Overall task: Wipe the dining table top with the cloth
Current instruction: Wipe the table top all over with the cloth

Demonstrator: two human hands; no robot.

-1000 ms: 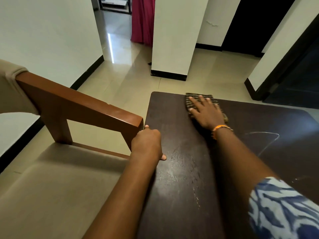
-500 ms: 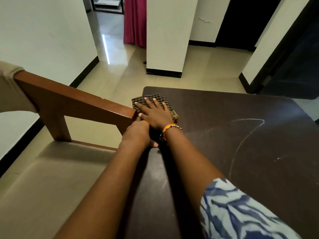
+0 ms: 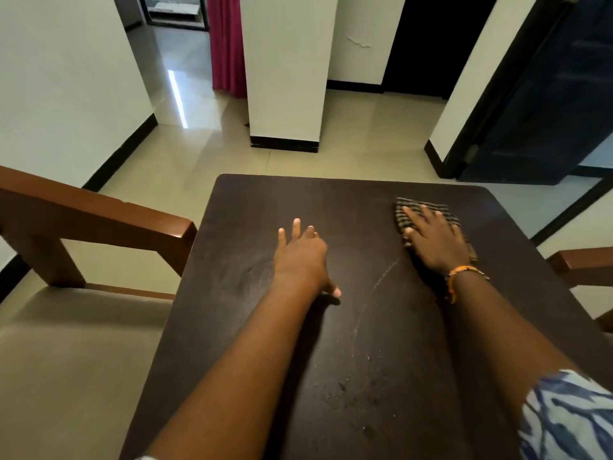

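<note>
Now, from the head view: right hand (image 3: pixel 434 242) lies flat, fingers spread, pressing the checked cloth (image 3: pixel 428 210) onto the dark dining table (image 3: pixel 365 327) near its far right corner. Left hand (image 3: pixel 300 257) rests open on the tabletop, fingers straight, holding nothing.

Cloth (image 3: pixel 428 212) on table (image 3: pixel 258 207), far right.
</note>
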